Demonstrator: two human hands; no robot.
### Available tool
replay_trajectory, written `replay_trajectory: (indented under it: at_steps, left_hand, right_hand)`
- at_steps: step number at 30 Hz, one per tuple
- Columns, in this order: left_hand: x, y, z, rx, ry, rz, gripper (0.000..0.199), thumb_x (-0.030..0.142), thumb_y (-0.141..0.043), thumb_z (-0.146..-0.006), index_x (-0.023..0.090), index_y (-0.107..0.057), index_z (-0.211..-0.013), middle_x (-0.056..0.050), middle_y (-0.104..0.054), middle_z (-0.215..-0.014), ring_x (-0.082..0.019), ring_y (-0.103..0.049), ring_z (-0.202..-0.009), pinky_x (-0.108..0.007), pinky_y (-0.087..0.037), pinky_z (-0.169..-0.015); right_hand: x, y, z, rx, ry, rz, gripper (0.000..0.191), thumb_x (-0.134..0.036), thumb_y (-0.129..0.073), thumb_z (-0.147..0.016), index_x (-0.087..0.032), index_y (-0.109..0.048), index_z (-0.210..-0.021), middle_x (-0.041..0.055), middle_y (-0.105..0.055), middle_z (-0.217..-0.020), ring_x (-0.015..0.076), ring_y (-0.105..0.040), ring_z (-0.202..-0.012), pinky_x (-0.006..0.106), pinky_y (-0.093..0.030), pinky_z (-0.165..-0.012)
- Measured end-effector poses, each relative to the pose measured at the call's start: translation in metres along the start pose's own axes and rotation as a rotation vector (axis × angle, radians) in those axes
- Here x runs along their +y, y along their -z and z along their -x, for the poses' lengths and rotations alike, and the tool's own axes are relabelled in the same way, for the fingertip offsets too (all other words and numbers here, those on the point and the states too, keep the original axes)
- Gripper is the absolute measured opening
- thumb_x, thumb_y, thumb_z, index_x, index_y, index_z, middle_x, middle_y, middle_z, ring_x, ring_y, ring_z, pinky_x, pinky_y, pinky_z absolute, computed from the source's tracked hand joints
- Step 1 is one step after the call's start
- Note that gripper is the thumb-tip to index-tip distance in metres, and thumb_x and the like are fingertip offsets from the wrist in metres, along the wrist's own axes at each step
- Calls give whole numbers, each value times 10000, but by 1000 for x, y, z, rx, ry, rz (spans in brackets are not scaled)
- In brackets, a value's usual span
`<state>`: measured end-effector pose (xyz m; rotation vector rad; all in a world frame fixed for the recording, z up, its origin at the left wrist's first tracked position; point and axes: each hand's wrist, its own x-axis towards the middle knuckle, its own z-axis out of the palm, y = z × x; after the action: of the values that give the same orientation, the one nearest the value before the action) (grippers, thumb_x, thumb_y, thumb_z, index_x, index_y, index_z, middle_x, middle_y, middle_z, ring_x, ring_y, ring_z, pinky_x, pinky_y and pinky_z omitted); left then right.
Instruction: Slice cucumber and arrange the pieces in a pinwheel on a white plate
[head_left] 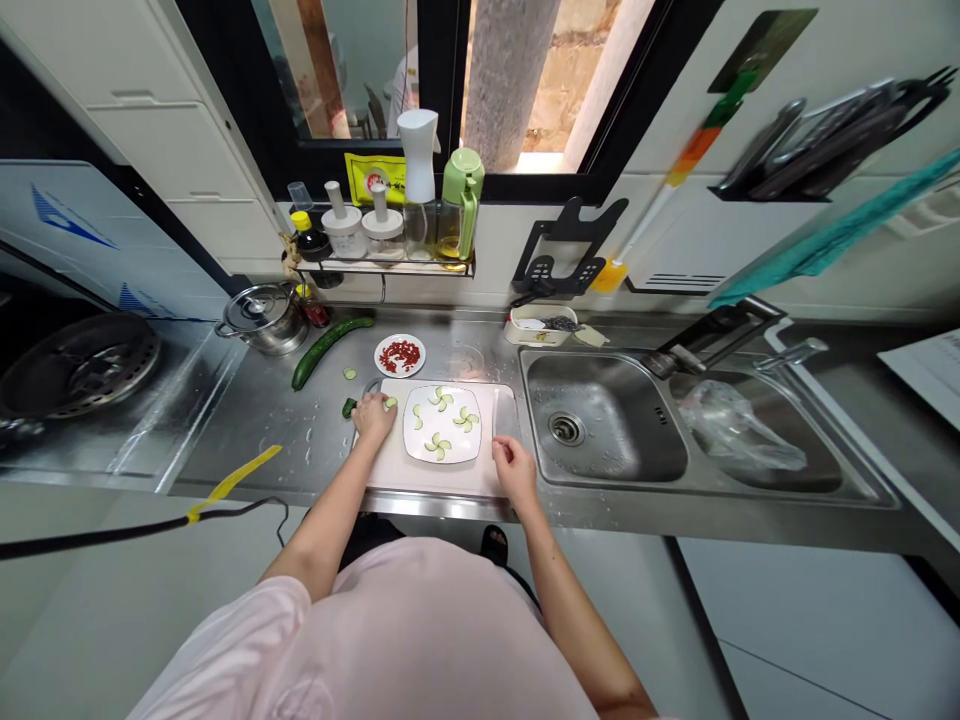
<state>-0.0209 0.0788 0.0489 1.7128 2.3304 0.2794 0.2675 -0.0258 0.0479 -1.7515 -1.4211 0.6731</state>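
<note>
My left hand (pixel 373 417) is closed at the left of a white cutting board (pixel 386 470), its fingertips at a pale green cucumber slice (pixel 391 403). A dark green cucumber end (pixel 349 407) lies just left of that hand. On the board stands a white square plate (pixel 450 440) with thin cucumber slices (pixel 438 446) set out in small fan-shaped groups. My right hand (pixel 515 468) is curled closed at the board's right edge. Just beyond its fingers lies a broad knife blade (pixel 505 412); whether the fingers hold anything is hidden.
A whole cucumber (pixel 322 355), a loose slice (pixel 349 373) and a small plate (pixel 381 368) of chopped red pieces lie behind the board. A steel pot (pixel 266 325) stands back left. The sink (pixel 607 440) is at the right, with a plastic bag (pixel 739 425) in its second basin.
</note>
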Motion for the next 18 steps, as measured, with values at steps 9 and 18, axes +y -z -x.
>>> replay_trajectory:
  at_steps: [9, 18]
  left_hand:
    - [-1, -3, -11, -13, 52, 99, 286, 352, -621, -697, 224, -589, -950, -81, -597, -1030, -259, -537, -999, -348, -367, -818]
    - [1, -7, -8, 17, 101, 462, 195, 264, -596, -721, 215, -595, -910, -1, -614, -751, -171, -569, -770, -308, -372, -781]
  right_hand:
    - [5, 3, -1, -5, 2, 8, 312, -387, -446, -829, -170, -658, -901, 72, -689, -823, 197, -605, -716, 287, -434, -663]
    - [-2, 3, -4, -23, -1, 8, 305, -381, -451, -827, -178, -665, -903, 62, -688, -812, 188, -602, -702, 280, -431, -662]
